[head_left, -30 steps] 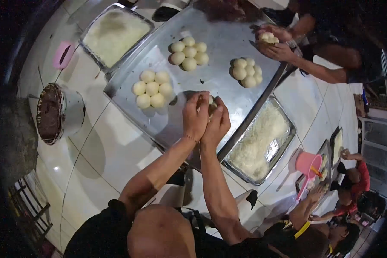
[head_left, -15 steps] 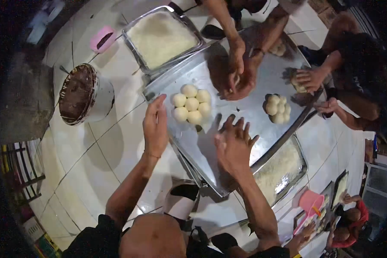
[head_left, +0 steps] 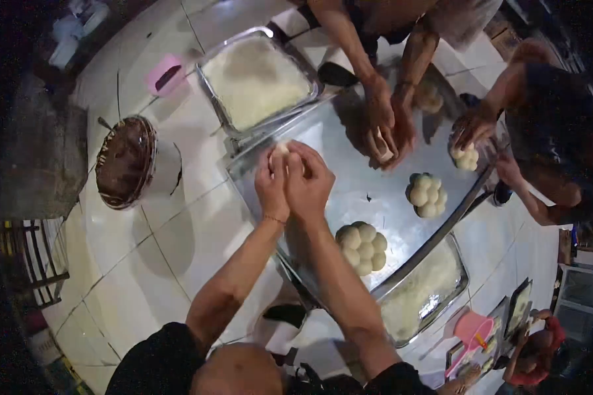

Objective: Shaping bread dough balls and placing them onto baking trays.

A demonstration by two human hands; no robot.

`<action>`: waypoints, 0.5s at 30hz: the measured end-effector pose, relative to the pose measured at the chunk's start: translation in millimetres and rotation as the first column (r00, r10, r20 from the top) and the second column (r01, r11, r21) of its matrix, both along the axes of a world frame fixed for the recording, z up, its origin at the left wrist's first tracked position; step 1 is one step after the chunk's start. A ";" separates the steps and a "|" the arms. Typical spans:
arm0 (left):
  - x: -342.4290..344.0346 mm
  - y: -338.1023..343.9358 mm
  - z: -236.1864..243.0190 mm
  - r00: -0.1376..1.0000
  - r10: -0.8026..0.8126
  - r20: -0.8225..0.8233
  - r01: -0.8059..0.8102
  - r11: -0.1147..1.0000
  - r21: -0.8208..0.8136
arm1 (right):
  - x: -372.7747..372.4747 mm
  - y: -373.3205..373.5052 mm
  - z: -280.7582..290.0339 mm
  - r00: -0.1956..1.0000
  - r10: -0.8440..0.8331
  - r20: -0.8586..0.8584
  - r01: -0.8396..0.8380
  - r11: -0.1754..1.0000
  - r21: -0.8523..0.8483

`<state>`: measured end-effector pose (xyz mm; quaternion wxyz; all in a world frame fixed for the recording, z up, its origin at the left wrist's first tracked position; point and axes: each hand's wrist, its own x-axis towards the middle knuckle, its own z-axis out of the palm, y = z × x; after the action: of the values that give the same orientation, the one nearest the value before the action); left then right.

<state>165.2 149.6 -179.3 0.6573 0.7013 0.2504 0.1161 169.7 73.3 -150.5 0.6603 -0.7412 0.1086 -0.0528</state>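
My left hand [head_left: 271, 187] and my right hand [head_left: 310, 181] are cupped together over the left part of a large metal tray [head_left: 339, 155]. Their fingers curl around pale dough [head_left: 281, 150], of which only a small bit shows at the fingertips; its full shape is hidden. Just right of my right forearm, a cluster of smooth, round dough balls [head_left: 362, 248] sits on the tray, touching one another. A similar cluster [head_left: 427, 195] lies farther right. Across the tray, a co-worker's two hands [head_left: 390, 128] press together around a pale piece.
Another person's hand [head_left: 474, 128] touches a dough cluster [head_left: 466, 157] at the tray's right edge. Pans of pale crumbs stand behind [head_left: 254, 79] and in front [head_left: 418, 296]. A bucket of dark brown filling [head_left: 126, 161] and a pink scoop [head_left: 167, 76] are at left.
My hands, apart and open before, have come together and closed around dough. A ball cluster now shows beside my right forearm; the one between my hands is out of sight. The view has shifted slightly.
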 end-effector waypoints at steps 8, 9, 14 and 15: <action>22.8 7.6 3.7 0.990 -0.048 0.134 0.033 0.993 0.113 | 6.8 27.4 11.1 0.984 -0.171 0.047 0.163 0.976 0.145; 24.2 -4.0 10.9 0.996 0.009 0.084 -0.015 0.998 0.064 | 18.1 13.6 -0.9 0.983 -0.036 0.181 0.010 0.990 0.138; -14.7 35.0 2.8 0.971 -0.090 0.220 0.111 0.990 -0.085 | 28.2 2.0 3.1 0.864 0.290 0.412 -0.049 0.862 -0.505; -19.0 45.8 3.6 0.952 -0.103 0.287 0.143 0.982 -0.124 | 18.2 19.1 21.6 0.835 0.233 0.498 0.045 0.874 -0.484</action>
<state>146.2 195.3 -175.7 0.7408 0.6429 0.1186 0.1543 187.9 92.5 -128.9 0.4623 -0.8392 -0.1369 -0.2515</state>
